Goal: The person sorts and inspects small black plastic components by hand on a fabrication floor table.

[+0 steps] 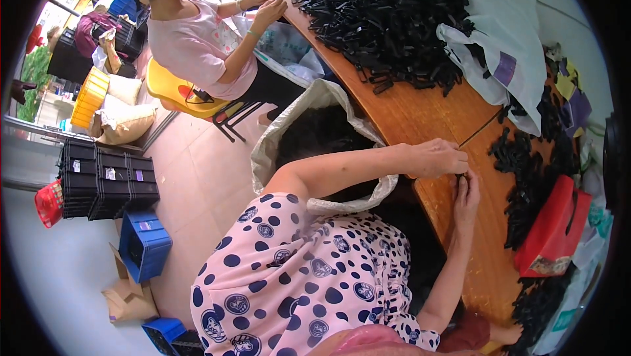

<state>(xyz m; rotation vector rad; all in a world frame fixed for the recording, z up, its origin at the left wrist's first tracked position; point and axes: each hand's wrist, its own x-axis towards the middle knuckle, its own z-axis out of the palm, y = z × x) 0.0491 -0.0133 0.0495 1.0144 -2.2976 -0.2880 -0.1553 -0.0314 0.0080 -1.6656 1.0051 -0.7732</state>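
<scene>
My left hand [442,158] is closed above the wooden table [420,116], near its edge. Its fingertips meet those of my right hand [465,201], which comes up from the lower side. Between them is a small black piece [463,175], mostly covered by the fingers, so its exact shape cannot be made out. Beyond my hands lies a large heap of narrow black plastic pieces [388,21]. A smaller pile of similar black pieces [516,159] sits to the right. Under my left forearm stands an open white woven sack [263,152] with dark contents.
A red box [555,228] and a white bag [506,21] lie on the table's right side. Across the far left, a co-worker in a pink shirt [197,41] handles something small beside a yellow chair [167,83]. Black crates [108,178] and a blue bin [146,244] stand left.
</scene>
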